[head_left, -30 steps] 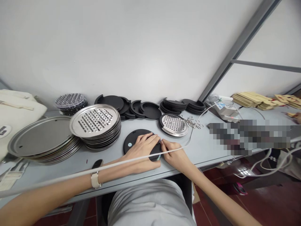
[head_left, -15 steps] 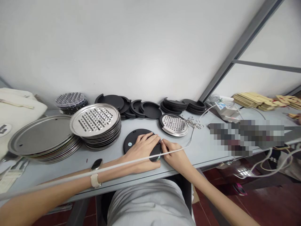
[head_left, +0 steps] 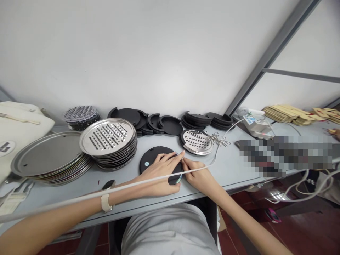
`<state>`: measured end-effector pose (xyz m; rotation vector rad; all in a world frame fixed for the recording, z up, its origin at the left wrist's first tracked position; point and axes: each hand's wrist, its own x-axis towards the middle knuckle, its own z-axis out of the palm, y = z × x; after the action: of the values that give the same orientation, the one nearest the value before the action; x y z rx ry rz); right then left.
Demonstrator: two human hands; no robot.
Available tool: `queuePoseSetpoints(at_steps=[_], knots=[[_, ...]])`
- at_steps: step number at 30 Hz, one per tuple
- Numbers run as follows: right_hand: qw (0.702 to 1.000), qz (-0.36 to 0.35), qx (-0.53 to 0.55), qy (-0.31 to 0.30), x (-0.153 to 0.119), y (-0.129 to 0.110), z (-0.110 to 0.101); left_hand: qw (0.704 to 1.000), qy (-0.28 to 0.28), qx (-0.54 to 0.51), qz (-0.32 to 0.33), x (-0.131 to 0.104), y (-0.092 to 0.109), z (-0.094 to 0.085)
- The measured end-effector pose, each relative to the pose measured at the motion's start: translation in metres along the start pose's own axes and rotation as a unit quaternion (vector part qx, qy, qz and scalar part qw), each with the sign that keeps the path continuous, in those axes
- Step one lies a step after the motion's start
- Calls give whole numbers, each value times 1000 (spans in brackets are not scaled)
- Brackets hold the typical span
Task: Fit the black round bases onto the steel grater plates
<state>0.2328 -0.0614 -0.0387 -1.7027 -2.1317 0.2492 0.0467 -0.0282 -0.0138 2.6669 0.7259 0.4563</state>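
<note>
A round black plastic disc (head_left: 149, 154) with a small pale blue sticker lies on the table in front of me. My left hand (head_left: 159, 173) rests over it, fingers stretched out across its top and thumb by its near edge. At the disc's right edge, the fingers of my right hand (head_left: 196, 173) are pinched together; whatever is between them is too small or hidden to make out. The left index fingertip is close beside that pinch. Just beyond the hands sits a round perforated metal plate (head_left: 198, 140) in a black rim.
Stacked metal grater plates (head_left: 110, 138) and larger round metal plates (head_left: 47, 152) stand on the left. Black holders (head_left: 171, 124) line the wall. Small wire clips (head_left: 219, 138) lie right of the perforated plate. A white cable (head_left: 143, 182) crosses before my forearms. Yellowish flat pieces (head_left: 283, 113) are stacked far right.
My left index finger has shifted right and now points past the disc's edge towards my right fingertips. The right hand stays pinched at nearly the same spot.
</note>
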Motion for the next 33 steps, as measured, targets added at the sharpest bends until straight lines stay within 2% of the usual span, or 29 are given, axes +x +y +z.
queuePoseSetpoints(at_steps=[9, 20, 33], knots=[[999, 34, 10, -1, -1, -8, -3, 1000, 10, -10, -3, 2, 0, 0], [998, 68, -7, -10, -1, -13, -2, 1000, -25, -1, -4, 2, -2, -2], [995, 62, -78, -13, -3, -18, 0, 999, -11, -25, -19, 2, -1, -2]])
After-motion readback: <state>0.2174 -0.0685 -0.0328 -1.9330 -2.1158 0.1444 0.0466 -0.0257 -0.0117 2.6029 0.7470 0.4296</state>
